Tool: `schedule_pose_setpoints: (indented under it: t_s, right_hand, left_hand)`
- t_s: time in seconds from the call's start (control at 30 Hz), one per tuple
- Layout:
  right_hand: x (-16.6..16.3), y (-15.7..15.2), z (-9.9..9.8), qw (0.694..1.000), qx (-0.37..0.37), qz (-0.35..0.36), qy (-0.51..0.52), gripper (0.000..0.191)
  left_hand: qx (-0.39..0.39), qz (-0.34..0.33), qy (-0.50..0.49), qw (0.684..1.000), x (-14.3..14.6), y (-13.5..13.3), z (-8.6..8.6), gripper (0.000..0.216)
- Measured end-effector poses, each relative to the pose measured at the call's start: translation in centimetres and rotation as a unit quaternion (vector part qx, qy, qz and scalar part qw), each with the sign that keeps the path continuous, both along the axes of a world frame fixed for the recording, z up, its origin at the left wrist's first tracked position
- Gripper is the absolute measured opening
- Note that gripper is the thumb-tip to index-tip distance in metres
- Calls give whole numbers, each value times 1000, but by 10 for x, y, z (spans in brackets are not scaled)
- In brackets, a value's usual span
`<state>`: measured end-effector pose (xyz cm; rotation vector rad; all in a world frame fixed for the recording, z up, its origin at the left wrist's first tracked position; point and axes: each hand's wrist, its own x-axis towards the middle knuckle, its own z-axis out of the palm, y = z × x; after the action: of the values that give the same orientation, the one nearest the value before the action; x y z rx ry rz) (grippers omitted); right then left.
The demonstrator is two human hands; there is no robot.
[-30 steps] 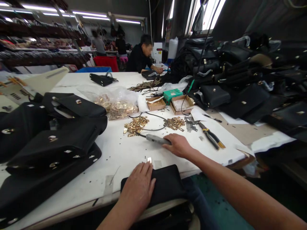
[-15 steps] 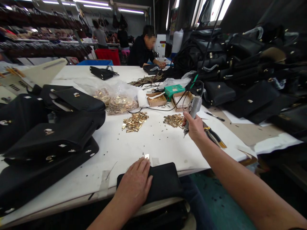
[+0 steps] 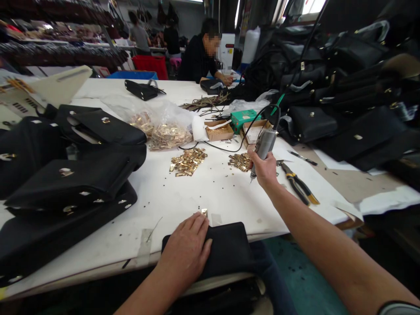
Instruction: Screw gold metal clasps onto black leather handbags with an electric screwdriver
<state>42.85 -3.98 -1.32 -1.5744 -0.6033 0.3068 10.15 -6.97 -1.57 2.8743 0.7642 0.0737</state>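
My left hand (image 3: 187, 245) lies flat on the black bag (image 3: 229, 247) at the table's front edge. Its fingertips touch a small gold metal plate (image 3: 204, 212) just past the bag's far edge. In my right hand (image 3: 265, 168) is a grey electric screwdriver (image 3: 265, 143), bit pointing down over the white table (image 3: 183, 197). Its bit is apart from the bag. A cable runs from the top of the tool. Near it lies a small pile of gold plates (image 3: 239, 162), with a larger pile of gold plates (image 3: 188, 162) to the left.
Black bags (image 3: 68, 179) are stacked at left, and more black bags (image 3: 354, 135) are heaped at right. Yellow-handled pliers (image 3: 300, 183) and a pen (image 3: 302, 157) lie right of the tool. Behind are plastic bags of fittings (image 3: 170, 131) and a green box (image 3: 243, 121). A co-worker (image 3: 200, 54) sits opposite.
The view has tipped down slightly. My right hand has shifted a little left with the screwdriver, and more of the pliers shows. My left hand stays on the bag.
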Motion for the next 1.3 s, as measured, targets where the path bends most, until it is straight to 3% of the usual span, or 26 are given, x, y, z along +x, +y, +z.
schedule_pose_setpoints:
  t_s: [0.13, 0.3, 0.53, 0.7, 0.93, 1.3]
  right_hand:
    - [-2, 0, 0, 1000, -10, 0, 4, 38]
    - [-16, -1, 11, 998, 38, 2, 47, 37]
    - [-78, -7, 38, 976, 114, 103, 153, 35]
    - [-122, -16, 48, 952, 124, 136, 246, 33]
    - [-162, -32, 42, 931, 100, 143, 320, 37]
    - [-175, -35, 33, 928, 89, 137, 335, 37]
  left_hand:
    - [-6, 2, -7, 1000, -1, 0, 0, 45]
    - [-13, 5, -19, 1000, -3, 0, -1, 42]
    - [-41, 19, -35, 998, -2, -1, 5, 38]
    - [-48, 26, -55, 997, -1, -3, 7, 41]
    - [-50, 35, -64, 996, 1, -6, 7, 46]
    - [-43, 38, -58, 997, 1, -6, 6, 32]
